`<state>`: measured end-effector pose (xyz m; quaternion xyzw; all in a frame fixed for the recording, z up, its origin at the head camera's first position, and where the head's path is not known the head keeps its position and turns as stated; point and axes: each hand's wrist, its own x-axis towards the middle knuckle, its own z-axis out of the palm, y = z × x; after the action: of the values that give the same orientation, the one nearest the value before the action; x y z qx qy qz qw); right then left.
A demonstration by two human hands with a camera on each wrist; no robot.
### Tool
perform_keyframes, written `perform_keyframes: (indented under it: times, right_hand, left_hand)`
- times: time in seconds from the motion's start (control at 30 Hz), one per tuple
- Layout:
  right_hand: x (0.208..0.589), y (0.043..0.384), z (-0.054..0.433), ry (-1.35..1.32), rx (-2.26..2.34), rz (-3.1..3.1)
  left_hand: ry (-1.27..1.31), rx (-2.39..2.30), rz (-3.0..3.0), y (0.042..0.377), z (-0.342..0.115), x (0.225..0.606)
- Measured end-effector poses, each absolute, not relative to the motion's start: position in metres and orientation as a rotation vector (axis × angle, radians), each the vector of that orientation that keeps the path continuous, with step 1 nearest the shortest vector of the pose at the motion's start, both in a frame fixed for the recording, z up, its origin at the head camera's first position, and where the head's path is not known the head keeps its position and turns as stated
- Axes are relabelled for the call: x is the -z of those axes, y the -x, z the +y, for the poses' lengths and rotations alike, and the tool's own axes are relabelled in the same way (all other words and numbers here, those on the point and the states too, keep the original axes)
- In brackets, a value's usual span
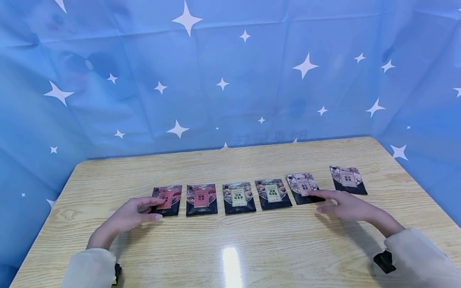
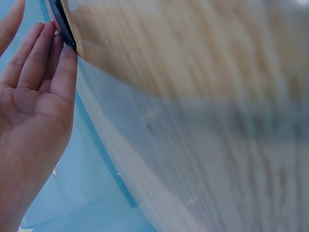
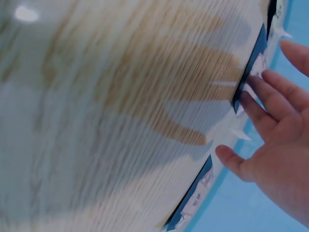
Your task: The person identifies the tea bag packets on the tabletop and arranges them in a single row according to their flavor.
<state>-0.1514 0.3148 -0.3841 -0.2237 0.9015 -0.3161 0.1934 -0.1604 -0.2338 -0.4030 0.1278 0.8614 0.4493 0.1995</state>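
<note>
A row of flat tea sachets lies across the table. My left hand (image 1: 133, 214) is at the left end, its fingertips on the leftmost red-labelled sachet (image 1: 173, 204). The left wrist view shows that hand (image 2: 41, 104) with fingers fairly straight at the sachet's edge (image 2: 63, 21). Toward the right, my right hand (image 1: 347, 205) touches a pink-labelled sachet (image 1: 299, 186) with its fingertips. In the right wrist view its fingers (image 3: 270, 96) are extended against that sachet's dark edge (image 3: 251, 63), with the little finger apart. A second pink-labelled sachet (image 1: 347, 179) lies tilted beyond the right hand.
Another red-labelled sachet (image 1: 201, 200) and two green-labelled ones, the left green sachet (image 1: 239, 198) and the right green sachet (image 1: 273, 193), lie between the hands. The wooden table (image 1: 182, 263) meets a blue star-patterned cloth (image 1: 227, 104) behind and at both sides.
</note>
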Motion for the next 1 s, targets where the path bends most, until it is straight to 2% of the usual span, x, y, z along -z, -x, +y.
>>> perform_keyframes:
  times: [0.5,0.73,1.0]
  right_hand:
    - [0.373,0.146,0.337,0.551,0.872,2.673]
    - [0.369,0.15,0.36,0.422,0.887,2.719]
    - [0.381,0.156,0.383,0.268,0.887,2.732]
  left_hand:
    - [-0.359,-1.258,2.407,0.161,-0.233,0.403]
    - [-0.346,-1.256,2.403,0.16,-0.234,0.403]
    - [-0.341,-1.258,2.401,0.16,-0.233,0.402]
